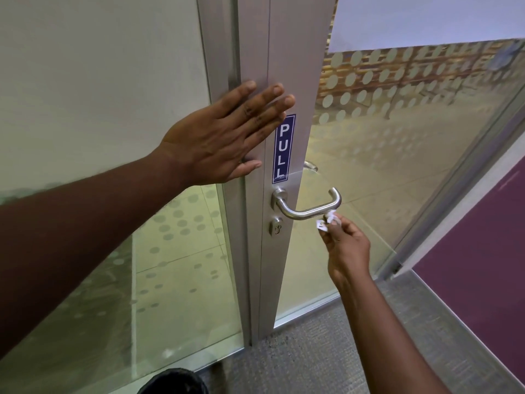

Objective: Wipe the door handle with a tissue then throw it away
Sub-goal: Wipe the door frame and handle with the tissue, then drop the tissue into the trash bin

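Observation:
A brushed steel lever door handle [308, 207] sticks out from the grey aluminium door frame [287, 66], below a blue PULL sticker [284, 149]. My right hand [345, 245] pinches a small crumpled white tissue [327, 221] and presses it against the underside of the handle near its outer bend. My left hand [224, 135] lies flat with spread fingers on the door frame, above and left of the handle, holding nothing.
A keyhole cylinder [277, 227] sits under the handle. Frosted dotted glass panels [397, 137] flank the frame on both sides. Grey carpet [326, 351] covers the floor, with a purple area [483, 251] at right. A black bin-like object [173, 382] shows at the bottom edge.

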`<state>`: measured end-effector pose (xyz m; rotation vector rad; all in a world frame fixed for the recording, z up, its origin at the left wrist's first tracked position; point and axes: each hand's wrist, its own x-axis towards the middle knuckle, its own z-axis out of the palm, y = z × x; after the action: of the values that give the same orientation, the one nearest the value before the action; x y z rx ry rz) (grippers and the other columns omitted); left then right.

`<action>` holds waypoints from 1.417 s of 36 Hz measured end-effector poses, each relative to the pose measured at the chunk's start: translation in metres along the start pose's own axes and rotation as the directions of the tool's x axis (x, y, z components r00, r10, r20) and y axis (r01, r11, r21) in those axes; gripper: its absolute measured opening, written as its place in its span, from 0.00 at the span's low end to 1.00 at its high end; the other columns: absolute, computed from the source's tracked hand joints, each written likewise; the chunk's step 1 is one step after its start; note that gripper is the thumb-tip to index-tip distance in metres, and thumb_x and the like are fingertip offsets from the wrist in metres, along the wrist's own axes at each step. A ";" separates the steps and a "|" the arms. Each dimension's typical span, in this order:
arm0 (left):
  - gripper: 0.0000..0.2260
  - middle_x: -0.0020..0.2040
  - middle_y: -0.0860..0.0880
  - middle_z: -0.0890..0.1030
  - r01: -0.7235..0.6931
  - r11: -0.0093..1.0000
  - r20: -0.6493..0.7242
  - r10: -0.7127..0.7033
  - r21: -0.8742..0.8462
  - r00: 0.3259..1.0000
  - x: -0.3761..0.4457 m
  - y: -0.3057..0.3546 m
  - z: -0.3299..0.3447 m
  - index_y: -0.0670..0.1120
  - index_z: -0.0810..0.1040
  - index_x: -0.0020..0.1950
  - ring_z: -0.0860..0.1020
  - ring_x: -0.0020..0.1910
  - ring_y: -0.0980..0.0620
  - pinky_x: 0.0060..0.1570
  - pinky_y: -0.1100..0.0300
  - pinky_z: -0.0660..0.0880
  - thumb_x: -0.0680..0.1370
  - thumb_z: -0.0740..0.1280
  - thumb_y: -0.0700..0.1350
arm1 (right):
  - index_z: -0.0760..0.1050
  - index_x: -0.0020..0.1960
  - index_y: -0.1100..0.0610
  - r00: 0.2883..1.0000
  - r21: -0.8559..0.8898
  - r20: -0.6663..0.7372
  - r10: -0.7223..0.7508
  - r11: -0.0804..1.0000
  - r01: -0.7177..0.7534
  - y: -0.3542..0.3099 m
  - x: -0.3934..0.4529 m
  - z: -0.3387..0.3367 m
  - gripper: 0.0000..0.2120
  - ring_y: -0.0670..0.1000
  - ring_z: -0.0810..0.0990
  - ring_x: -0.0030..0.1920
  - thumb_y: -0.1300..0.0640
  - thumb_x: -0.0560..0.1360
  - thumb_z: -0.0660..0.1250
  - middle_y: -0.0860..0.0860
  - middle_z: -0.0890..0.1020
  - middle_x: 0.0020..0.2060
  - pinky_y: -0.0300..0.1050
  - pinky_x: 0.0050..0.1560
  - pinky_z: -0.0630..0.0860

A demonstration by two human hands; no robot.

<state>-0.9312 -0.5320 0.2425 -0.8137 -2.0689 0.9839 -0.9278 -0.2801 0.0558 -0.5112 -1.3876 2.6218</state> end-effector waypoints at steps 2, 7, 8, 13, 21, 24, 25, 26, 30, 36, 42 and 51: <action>0.35 0.83 0.37 0.41 0.003 1.000 0.006 -0.003 -0.019 1.000 0.000 0.000 0.000 0.37 0.39 0.83 0.45 0.82 0.39 0.81 0.45 0.48 0.84 0.35 0.61 | 0.79 0.46 0.63 0.996 0.050 0.017 0.082 0.995 -0.083 0.005 -0.005 0.008 0.06 0.48 0.83 0.37 0.71 0.76 0.66 0.53 0.83 0.43 0.38 0.44 0.83; 0.35 0.83 0.37 0.41 0.002 1.000 0.009 -0.002 -0.002 1.000 0.001 0.001 0.000 0.37 0.39 0.83 0.45 0.82 0.39 0.81 0.45 0.49 0.84 0.35 0.61 | 0.79 0.51 0.66 0.971 0.002 0.147 0.186 0.982 -0.188 0.018 -0.024 0.022 0.04 0.51 0.85 0.40 0.69 0.77 0.67 0.55 0.83 0.41 0.40 0.46 0.83; 0.35 0.83 0.37 0.42 0.002 1.000 0.012 -0.002 -0.005 1.000 0.001 0.000 -0.001 0.37 0.39 0.83 0.45 0.82 0.39 0.81 0.45 0.50 0.84 0.35 0.61 | 0.79 0.53 0.67 0.965 -0.021 0.173 0.198 0.980 -0.198 0.020 -0.028 0.023 0.05 0.52 0.85 0.42 0.68 0.77 0.67 0.56 0.84 0.42 0.40 0.47 0.83; 0.35 0.83 0.37 0.43 -0.025 0.997 -0.002 0.025 0.071 1.000 -0.001 0.001 0.003 0.36 0.40 0.83 0.47 0.82 0.39 0.81 0.45 0.51 0.84 0.33 0.61 | 0.81 0.54 0.66 0.945 -0.079 0.260 0.199 0.980 -0.185 0.025 -0.037 0.022 0.07 0.57 0.85 0.51 0.68 0.77 0.67 0.57 0.86 0.48 0.42 0.50 0.83; 0.36 0.83 0.38 0.41 -0.006 0.998 0.009 0.006 0.062 1.000 -0.002 0.001 0.005 0.38 0.38 0.83 0.45 0.82 0.40 0.81 0.45 0.51 0.84 0.38 0.62 | 0.81 0.54 0.64 0.941 -0.224 0.269 0.205 0.964 -0.146 0.025 -0.047 0.019 0.08 0.59 0.85 0.52 0.67 0.76 0.68 0.61 0.85 0.52 0.42 0.49 0.82; 0.35 0.83 0.38 0.42 0.008 1.000 0.001 -0.008 0.019 1.000 -0.002 0.000 0.001 0.38 0.39 0.83 0.45 0.83 0.40 0.81 0.45 0.50 0.85 0.40 0.62 | 0.82 0.53 0.63 0.933 -0.273 0.302 0.196 0.956 -0.112 0.025 -0.055 0.020 0.07 0.58 0.84 0.51 0.67 0.76 0.68 0.61 0.85 0.50 0.45 0.52 0.82; 0.35 0.83 0.38 0.42 0.012 1.000 0.001 -0.012 -0.011 1.000 -0.003 0.000 0.000 0.39 0.39 0.83 0.45 0.83 0.40 0.81 0.44 0.50 0.85 0.41 0.61 | 0.83 0.51 0.62 0.929 -0.279 0.314 0.197 0.954 -0.108 0.025 -0.058 0.021 0.07 0.57 0.85 0.50 0.67 0.76 0.68 0.60 0.85 0.48 0.45 0.52 0.82; 0.35 0.83 0.38 0.43 0.014 0.999 0.000 -0.014 -0.038 1.000 -0.003 0.000 -0.002 0.39 0.39 0.83 0.45 0.83 0.40 0.81 0.44 0.50 0.85 0.42 0.61 | 0.83 0.50 0.61 0.925 -0.282 0.323 0.203 0.953 -0.111 0.024 -0.060 0.022 0.07 0.56 0.85 0.48 0.67 0.76 0.68 0.60 0.85 0.45 0.44 0.51 0.82; 0.35 0.83 0.38 0.45 0.023 0.996 0.000 -0.023 -0.087 1.000 -0.006 0.002 -0.008 0.39 0.42 0.83 0.46 0.83 0.40 0.80 0.45 0.51 0.85 0.45 0.60 | 0.84 0.47 0.61 0.912 -0.280 0.335 0.236 0.949 -0.142 0.025 -0.065 0.025 0.07 0.57 0.84 0.48 0.67 0.76 0.67 0.59 0.85 0.44 0.45 0.51 0.82; 0.36 0.83 0.38 0.48 0.044 0.991 0.032 -0.040 -0.128 0.999 -0.034 0.036 -0.018 0.39 0.46 0.83 0.49 0.83 0.40 0.81 0.47 0.48 0.85 0.48 0.61 | 0.84 0.49 0.60 0.881 -0.349 0.383 0.278 0.927 -0.141 0.036 -0.078 0.024 0.07 0.60 0.85 0.53 0.67 0.76 0.69 0.59 0.87 0.48 0.51 0.59 0.80; 0.35 0.83 0.37 0.49 0.182 0.943 0.173 -0.137 -0.279 0.975 -0.098 0.100 -0.015 0.39 0.50 0.84 0.48 0.82 0.38 0.80 0.43 0.52 0.84 0.52 0.60 | 0.84 0.49 0.57 0.859 -0.488 0.394 0.327 0.866 -0.106 0.064 -0.100 0.018 0.08 0.56 0.84 0.50 0.67 0.75 0.70 0.58 0.87 0.48 0.51 0.60 0.79; 0.33 0.83 0.37 0.50 0.445 0.825 0.438 -0.277 -0.348 0.855 -0.216 0.180 -0.028 0.37 0.54 0.83 0.49 0.82 0.38 0.79 0.43 0.55 0.85 0.55 0.56 | 0.85 0.49 0.52 0.818 -0.715 0.453 0.353 0.692 0.098 0.122 -0.143 0.017 0.09 0.50 0.85 0.50 0.63 0.74 0.71 0.50 0.87 0.47 0.50 0.58 0.80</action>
<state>-0.7451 -0.5934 0.0385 -0.4156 -2.7097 0.4750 -0.7957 -0.4013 -0.0020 0.1720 -2.7014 2.3080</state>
